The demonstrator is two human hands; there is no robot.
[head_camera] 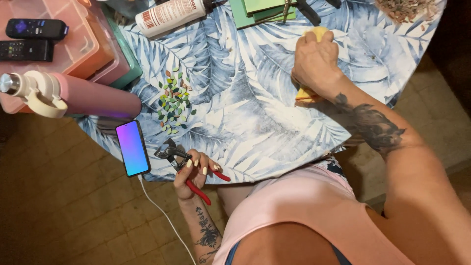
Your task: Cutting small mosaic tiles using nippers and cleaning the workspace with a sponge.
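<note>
My left hand (192, 172) is closed around red-handled tile nippers (179, 159) at the near edge of the round table (245, 127), with the metal jaws pointing toward a phone. My right hand (315, 60) rests farther back on the right, pressing down on a yellow cloth or sponge (304, 95) that shows above and below the hand. A scatter of several small green and brown leaf-shaped pieces (174, 100) lies on the blue leaf-print tablecloth between the two hands, nearer the left one.
A lit phone (132, 148) with a white cable lies at the table's near left edge. A pink bottle (95, 97) lies beside stacked plastic boxes (83, 49) bearing two remotes (29, 39). At the back are a white bottle (169, 15), green sheets (257, 11) and brownish chips (407, 9).
</note>
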